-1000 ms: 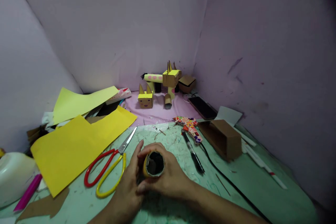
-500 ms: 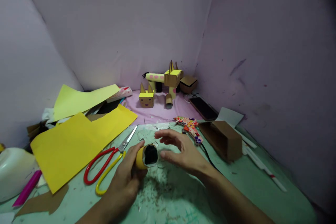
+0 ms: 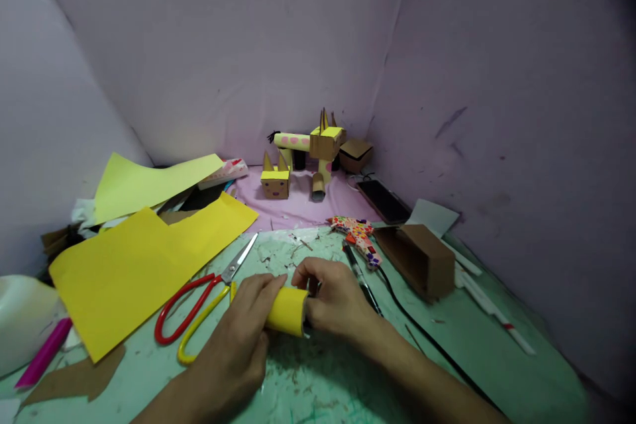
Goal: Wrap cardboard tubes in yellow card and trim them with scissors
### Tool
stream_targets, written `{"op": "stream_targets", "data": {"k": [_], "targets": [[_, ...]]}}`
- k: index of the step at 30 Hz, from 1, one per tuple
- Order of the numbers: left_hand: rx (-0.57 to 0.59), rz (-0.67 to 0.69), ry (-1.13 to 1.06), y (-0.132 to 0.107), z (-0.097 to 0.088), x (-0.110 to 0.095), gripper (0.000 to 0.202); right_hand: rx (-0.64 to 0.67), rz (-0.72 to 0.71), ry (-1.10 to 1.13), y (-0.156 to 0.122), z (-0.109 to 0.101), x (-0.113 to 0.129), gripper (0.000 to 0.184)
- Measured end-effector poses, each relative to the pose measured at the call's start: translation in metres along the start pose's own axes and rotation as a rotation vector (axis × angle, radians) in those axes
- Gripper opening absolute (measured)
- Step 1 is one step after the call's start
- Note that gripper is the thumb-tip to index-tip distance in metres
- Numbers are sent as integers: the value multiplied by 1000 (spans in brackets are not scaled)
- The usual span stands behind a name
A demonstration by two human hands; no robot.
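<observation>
A short tube covered in yellow paper point(image 3: 291, 311) lies sideways between my hands, above the green tabletop. My left hand point(image 3: 241, 328) is wrapped round its left part. At the open right end, my right hand point(image 3: 334, 298) has its fingers curled against the rim; the fingertips are partly hidden there. Just left of my left hand, scissors point(image 3: 226, 276) with one red and one yellow handle rest with the blades apart. A black pen point(image 3: 362, 278) lies beyond my right wrist, close to a flower-patterned glue gun point(image 3: 356, 236).
Yellow paper sheets point(image 3: 124, 271) spread over the left side, near a magenta marker point(image 3: 44, 352). On the right stand an open cardboard box point(image 3: 437, 262) and a phone point(image 3: 382, 200). At the back are a cardboard animal point(image 3: 325, 142) and a small eared box head point(image 3: 275, 185).
The tube has turned from facing me to lying sideways, its open end to the right. My right hand has come from apart to touching that end, with its fingers curled in.
</observation>
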State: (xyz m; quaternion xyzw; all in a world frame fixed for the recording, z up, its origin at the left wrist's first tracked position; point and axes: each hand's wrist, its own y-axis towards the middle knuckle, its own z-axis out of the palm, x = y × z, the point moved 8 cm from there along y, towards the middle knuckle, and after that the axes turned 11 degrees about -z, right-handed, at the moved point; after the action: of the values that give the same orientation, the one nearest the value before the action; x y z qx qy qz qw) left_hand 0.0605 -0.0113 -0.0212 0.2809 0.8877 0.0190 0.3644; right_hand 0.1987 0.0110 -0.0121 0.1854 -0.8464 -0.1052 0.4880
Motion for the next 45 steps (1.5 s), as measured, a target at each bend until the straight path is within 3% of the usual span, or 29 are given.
{"op": "stream_targets", "data": {"k": [3,8,11,14,19,21,22,23,25,29,32,36,40,42,45], "targets": [[-7,-15,4,1,-1,1,70,-89,-169,-144,0,-7,10,14],[45,-189,-33,5,-7,17,53,-222,-368,-255,0,-28,26,19],[73,-237,-104,7,-12,22,48,-363,-330,-253,-2,-49,26,23],[23,-269,-151,9,-21,26,47,-559,-243,-216,-8,-73,20,33],[-35,-420,-155,10,-32,43,51,-930,-91,138,-22,-104,-4,49],[-50,-444,-176,10,-35,44,53,-1014,-108,203,-24,-110,-5,39],[-59,-442,-185,10,-36,44,54,-1033,-128,198,-23,-111,-4,25],[-69,-436,-188,11,-38,43,54,-1018,-147,175,-22,-110,-2,12],[-95,-407,-166,12,-40,38,52,-864,-182,147,-12,-98,3,44],[-111,-284,-88,13,-39,25,47,-260,-194,333,4,-34,13,67],[-89,-194,-84,11,-32,17,50,-24,-173,410,-1,2,19,82],[-29,-136,-92,8,-21,9,56,10,-153,411,-5,13,21,81],[-10,-140,-129,7,-18,7,50,-5,-175,494,-2,12,21,56],[-58,-213,-198,8,-23,13,53,-65,-123,644,-1,10,13,43],[-123,-350,-505,8,-28,28,71,-183,32,999,-1,12,-6,39]]}}
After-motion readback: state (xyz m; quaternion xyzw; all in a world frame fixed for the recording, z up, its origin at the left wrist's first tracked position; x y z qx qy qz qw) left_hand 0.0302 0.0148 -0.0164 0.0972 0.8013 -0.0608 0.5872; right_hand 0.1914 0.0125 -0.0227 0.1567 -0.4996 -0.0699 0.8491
